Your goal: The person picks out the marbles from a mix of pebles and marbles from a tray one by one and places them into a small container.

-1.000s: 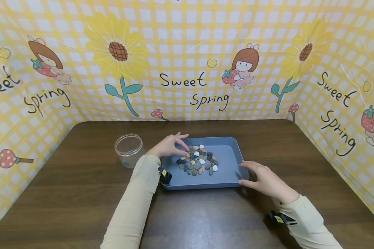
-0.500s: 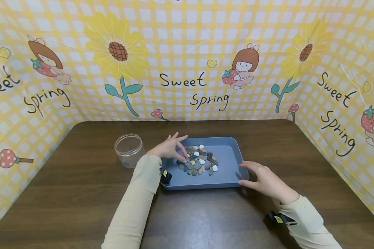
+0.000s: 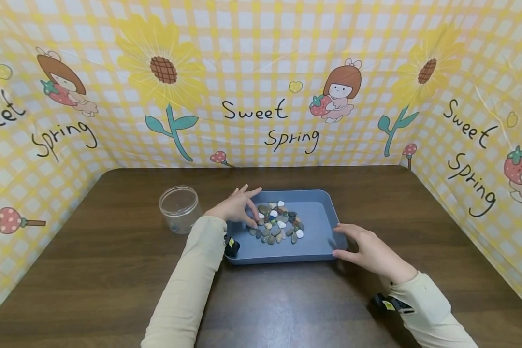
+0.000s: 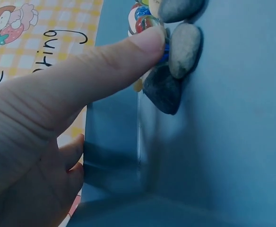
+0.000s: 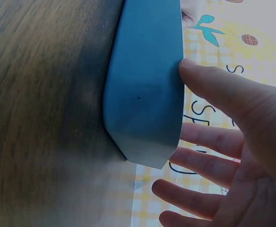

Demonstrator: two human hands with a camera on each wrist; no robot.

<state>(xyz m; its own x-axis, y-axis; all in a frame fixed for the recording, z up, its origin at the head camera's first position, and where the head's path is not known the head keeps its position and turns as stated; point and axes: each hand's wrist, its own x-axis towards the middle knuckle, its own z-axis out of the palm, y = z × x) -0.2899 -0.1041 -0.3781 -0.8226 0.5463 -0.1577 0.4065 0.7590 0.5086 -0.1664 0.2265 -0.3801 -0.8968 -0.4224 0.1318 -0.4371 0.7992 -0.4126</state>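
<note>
My left hand (image 3: 235,209) sits at the left edge of the pebble pile (image 3: 277,223), fingers spread and relaxed, gripping nothing. In the left wrist view one straight fingertip (image 4: 150,40) presses against the small stones; a grey pebble (image 4: 184,49) and a darker one (image 4: 162,90) lie just beside it on the tray floor. I cannot tell whether any other finger touches a stone.

My right hand (image 3: 369,250) rests open against the near right corner of the blue tray (image 3: 319,244). The right wrist view shows the thumb (image 5: 209,85) touching the tray rim, the other fingers straight and spread outside the wall, not curled round it.

The pebbles are mixed grey, white, brown and greenish, heaped left of centre in the tray, which sits on the dark wooden table (image 3: 113,270). A clear empty jar (image 3: 180,209) stands upright on the table near my left forearm, apart from the tray.

Legible writing: the yellow checked backdrop (image 3: 261,72) reads "Sweet Spring" behind the tray, and the same words repeat on the left and right panels, partly cut off at left. No labels are readable on the tray or jar.
</note>
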